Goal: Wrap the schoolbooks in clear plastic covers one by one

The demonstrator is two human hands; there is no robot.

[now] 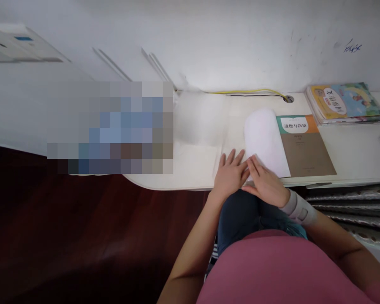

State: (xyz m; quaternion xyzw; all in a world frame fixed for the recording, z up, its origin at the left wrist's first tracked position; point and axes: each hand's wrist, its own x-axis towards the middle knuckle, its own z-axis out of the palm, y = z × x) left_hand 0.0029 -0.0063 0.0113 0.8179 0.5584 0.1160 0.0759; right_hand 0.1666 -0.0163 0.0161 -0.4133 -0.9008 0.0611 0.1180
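Note:
My left hand [230, 176] rests palm down near the front edge of the desk, fingers spread, left of a white sheet [263, 135]. My right hand [268, 182], with a grey band on its wrist, reaches in from the right. Its fingers are stretched out and touch the sheet's lower left corner, beside my left thumb. The sheet bulges in a curve at its upper left and adjoins a textbook [307, 152] with a brown, green and orange cover. Left of the sheet lies what looks like clear film [198, 122], its edges faint.
A stack of colourful books [348, 101] stands at the back right of the white desk [164, 179]. A yellow cable [250, 90] runs along the wall into a round hole [288, 99]. A blurred-out patch [123, 131] hides the left end. Dark red floor [82, 232] lies below.

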